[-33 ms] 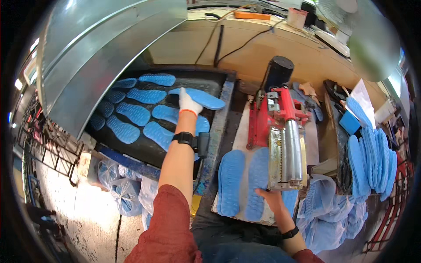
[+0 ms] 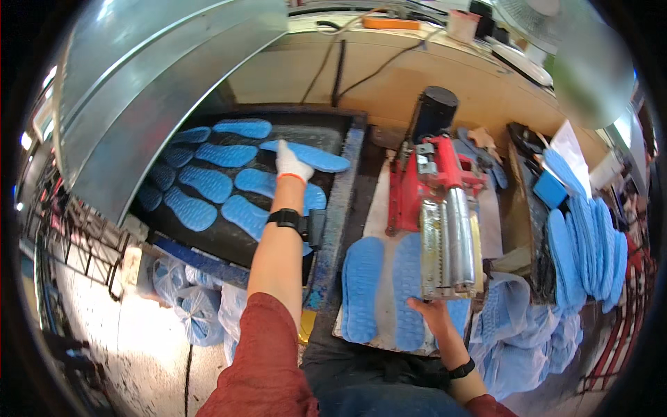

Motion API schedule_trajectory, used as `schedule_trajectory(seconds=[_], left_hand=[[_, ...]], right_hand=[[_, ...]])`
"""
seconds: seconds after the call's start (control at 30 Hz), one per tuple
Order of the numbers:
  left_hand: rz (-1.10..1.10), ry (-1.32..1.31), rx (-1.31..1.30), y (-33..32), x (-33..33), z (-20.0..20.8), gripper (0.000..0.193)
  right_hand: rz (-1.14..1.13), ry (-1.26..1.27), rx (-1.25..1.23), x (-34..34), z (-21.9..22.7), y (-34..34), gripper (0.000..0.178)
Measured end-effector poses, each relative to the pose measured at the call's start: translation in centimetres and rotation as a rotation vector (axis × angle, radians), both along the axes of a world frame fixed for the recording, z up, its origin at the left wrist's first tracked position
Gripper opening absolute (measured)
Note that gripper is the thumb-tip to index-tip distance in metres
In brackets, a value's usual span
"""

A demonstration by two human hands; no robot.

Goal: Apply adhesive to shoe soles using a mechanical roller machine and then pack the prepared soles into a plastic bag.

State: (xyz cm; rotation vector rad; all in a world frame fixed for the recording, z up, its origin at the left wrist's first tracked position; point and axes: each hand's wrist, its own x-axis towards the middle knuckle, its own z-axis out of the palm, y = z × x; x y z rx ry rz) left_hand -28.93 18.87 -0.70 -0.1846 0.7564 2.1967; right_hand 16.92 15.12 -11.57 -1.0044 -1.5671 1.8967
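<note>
- My left grip (image 2: pixel 293 165), in a white glove, is narrow, closed on one end of a blue insole (image 2: pixel 319 157).
- That insole is over the right part of a black tray (image 2: pixel 300 130), its free end reaching toward the worn blue rim (image 2: pixel 345 194); I cannot tell whether it touches anything there.
- More insoles (image 2: pixel 226 154) lie spread in rows across the tray, some at the left under the edge of a metal hood (image 2: pixel 201 83).
- I judge the step in hand to be handling this one piece at the tray, either laying it in or picking it up; I cannot tell which.
- My bare right grip (image 2: pixel 434 316) is below the front end of a silver roller (image 2: pixel 458 236) on a red machine (image 2: pixel 403 194), its thumb at a flat insole (image 2: pixel 408 278); the other fingers are hidden, so I cannot tell what it holds.
- Another insole pile (image 2: pixel 361 292) lies just left of that one, on a pale board (image 2: pixel 385 313).
- Either way, the next move seems to call for keeping the held insole level and clear of its neighbours, with light pressure so it does not bend.
</note>
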Motion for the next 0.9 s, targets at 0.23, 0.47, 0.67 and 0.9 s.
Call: schedule_trajectory(seconds=[0.23, 0.47, 0.67, 0.9], left_hand=[[-0.114, 0.876, -0.577, -1.5, 1.7, 5.2, 0.071], [-0.159, 1.074, -0.192, -6.6, 17.1, 8.3, 0.059], [-0.276, 0.950, 0.083, -6.2, 24.6, 9.0, 0.060], [-0.289, 1.167, 0.097, -2.9, 26.4, 8.1, 0.063]], right_hand=[[0.129, -0.461, 0.463, 7.7, 6.4, 2.2, 0.038], [-0.301, -0.304, 0.843, 11.5, 11.0, 6.4, 0.046], [-0.314, -0.304, 1.501, 6.8, 14.8, 12.2, 0.044], [-0.097, -0.111, 1.454, 2.9, 16.5, 12.9, 0.042]])
